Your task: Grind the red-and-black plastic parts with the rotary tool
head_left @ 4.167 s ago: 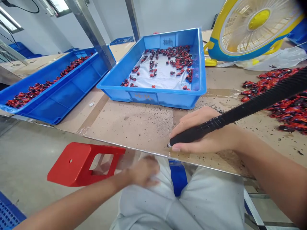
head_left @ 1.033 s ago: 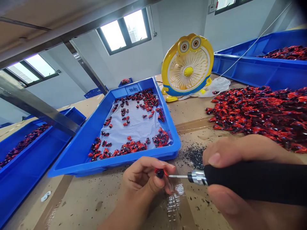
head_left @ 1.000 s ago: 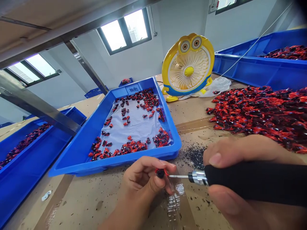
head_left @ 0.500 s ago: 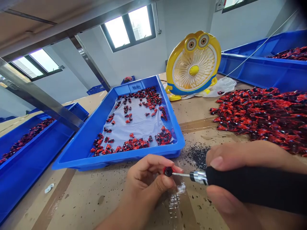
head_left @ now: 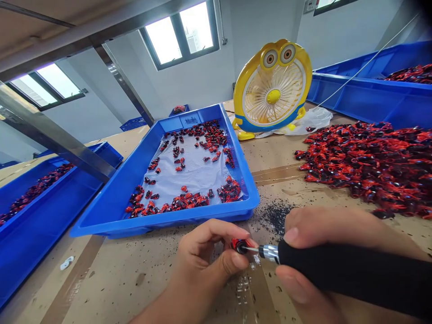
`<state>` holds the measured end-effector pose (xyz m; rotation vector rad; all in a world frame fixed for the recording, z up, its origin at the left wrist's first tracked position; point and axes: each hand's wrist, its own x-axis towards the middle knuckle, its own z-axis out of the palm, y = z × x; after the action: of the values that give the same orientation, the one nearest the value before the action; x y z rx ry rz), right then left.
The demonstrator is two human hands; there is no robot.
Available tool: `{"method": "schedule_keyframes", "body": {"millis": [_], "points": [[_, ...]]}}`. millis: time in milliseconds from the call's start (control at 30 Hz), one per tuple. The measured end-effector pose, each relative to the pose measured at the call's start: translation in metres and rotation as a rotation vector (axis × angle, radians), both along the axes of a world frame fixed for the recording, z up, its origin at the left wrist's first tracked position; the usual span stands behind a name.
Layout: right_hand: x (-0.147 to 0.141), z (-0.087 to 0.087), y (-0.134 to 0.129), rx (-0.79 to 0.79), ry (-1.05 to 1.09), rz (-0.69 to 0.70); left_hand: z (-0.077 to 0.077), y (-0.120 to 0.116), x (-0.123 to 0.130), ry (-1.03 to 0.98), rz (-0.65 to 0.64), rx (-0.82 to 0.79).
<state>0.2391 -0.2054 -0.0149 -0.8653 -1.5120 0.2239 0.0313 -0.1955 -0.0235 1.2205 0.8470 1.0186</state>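
Note:
Between thumb and fingertips, my left hand (head_left: 211, 258) pinches a small black-and-red part (head_left: 240, 245), its round black end turned toward the right. My right hand (head_left: 313, 252) grips the thick black handle of a pen-like rotary tool (head_left: 344, 270) with a silver collar. The tool's thin metal bit points left and meets the round black end of the part; how deep it reaches I cannot tell. Beyond my left hand, a blue tray (head_left: 162, 227) lined with a white sheet holds many similar parts.
A large heap of red-and-black parts (head_left: 371, 166) lies on the right. Black shavings (head_left: 275, 216) are scattered beside the tray. A yellow fan (head_left: 273, 85) stands behind. Blue bins flank the table, one at left (head_left: 64, 216), another at right (head_left: 364, 101). A metal post (head_left: 57, 135) slants at left.
The tool has moved left and slightly down, its collar now closer to the part. The part has tilted a little in my left hand's fingers. The view has shifted slightly.

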Motion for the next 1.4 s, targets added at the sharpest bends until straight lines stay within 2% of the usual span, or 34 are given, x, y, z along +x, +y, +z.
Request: {"method": "schedule_keyframes", "body": {"millis": [133,333,400,567,700,1067,1200,1400], "points": [[0.000,0.001,0.001,0.028,-0.064,-0.072,-0.001,0.001,0.000,0.010,-0.006,0.014],[0.011,0.011,0.005,0.108,-0.273,-0.066,-0.002,0.000,-0.001,0.055,-0.002,0.046],[0.011,0.009,0.004,0.110,-0.245,-0.080,-0.001,0.000,0.000,0.075,0.003,0.067],[0.006,0.002,0.000,0.022,-0.091,0.007,0.000,0.001,0.001,0.083,0.009,0.063],[0.001,0.004,0.000,-0.038,0.029,0.035,0.001,0.002,0.001,0.078,0.003,0.050],[-0.001,0.006,0.002,-0.051,0.026,0.033,-0.001,0.001,-0.001,0.087,-0.007,0.081],[0.009,0.003,0.001,-0.032,-0.051,0.033,0.001,0.001,-0.001,0.079,-0.013,0.070],[0.028,0.000,-0.001,0.081,-0.361,0.046,0.002,0.001,0.001,0.093,-0.011,0.066]]}}
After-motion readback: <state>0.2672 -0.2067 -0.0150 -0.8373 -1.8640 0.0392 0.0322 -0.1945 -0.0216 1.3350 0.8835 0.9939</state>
